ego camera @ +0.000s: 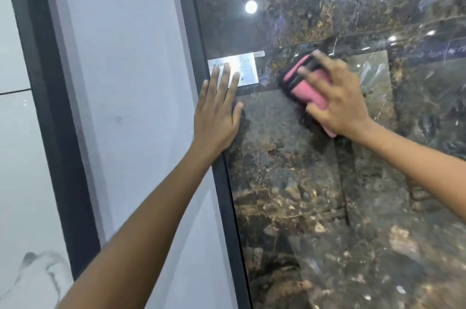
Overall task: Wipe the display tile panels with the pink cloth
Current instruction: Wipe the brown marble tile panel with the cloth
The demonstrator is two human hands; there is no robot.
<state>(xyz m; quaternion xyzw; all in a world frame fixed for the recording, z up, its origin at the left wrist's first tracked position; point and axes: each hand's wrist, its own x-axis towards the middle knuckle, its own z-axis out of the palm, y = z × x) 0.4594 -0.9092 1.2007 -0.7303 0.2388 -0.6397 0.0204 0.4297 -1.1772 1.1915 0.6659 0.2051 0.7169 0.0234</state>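
The right hand (338, 99) pressed the pink cloth (310, 84) flat against the dark marbled tile panel (290, 182), just below the seam between the upper and lower tiles. Its grip was spread, fingers splayed over the folded cloth and blurred, the thumb curling under the cloth's lower edge. The cloth's long axis ran slantwise, from upper left to lower right. The left hand (219, 111) lay open and flat on the panel's left edge, fingertips over a white label (248, 69), bracing beside the black frame (227, 195). The unwiped stretch probably lay below and right of the cloth, so the right hand, already on it, was the one placed to sweep there.
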